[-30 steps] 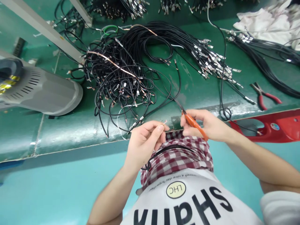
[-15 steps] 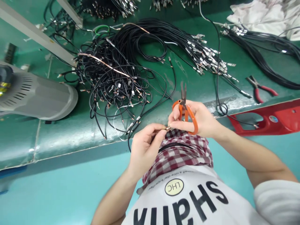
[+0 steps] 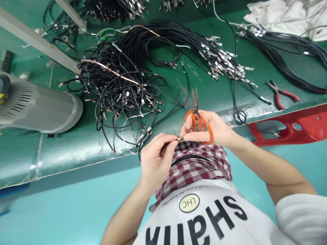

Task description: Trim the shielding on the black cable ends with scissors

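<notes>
Close to my waist, my left hand (image 3: 158, 154) pinches the end of a black cable between thumb and fingers. A small metallic tip (image 3: 180, 139) shows between the fingertips of both hands; its exact form is too small to tell. Orange-handled scissors (image 3: 208, 131) hang on the fingers of my right hand (image 3: 217, 129), blades pointing away from me. The thumb and a finger of that same hand also touch the metallic tip. Just beyond my hands lies a tangled heap of black cables (image 3: 127, 81) with bare copper and silver ends.
Red-handled pliers (image 3: 278, 95) lie on the green table (image 3: 76, 149) at the right. A red plastic piece (image 3: 293, 127) sits along the table edge. Further back are another cable bundle (image 3: 286, 61) and white cloth (image 3: 281, 17). A grey machine (image 3: 43, 105) stands at the left.
The whole view has shifted slightly. Both hands keep nearly the same pose at the cable end, and the scissors are still in my right hand.
</notes>
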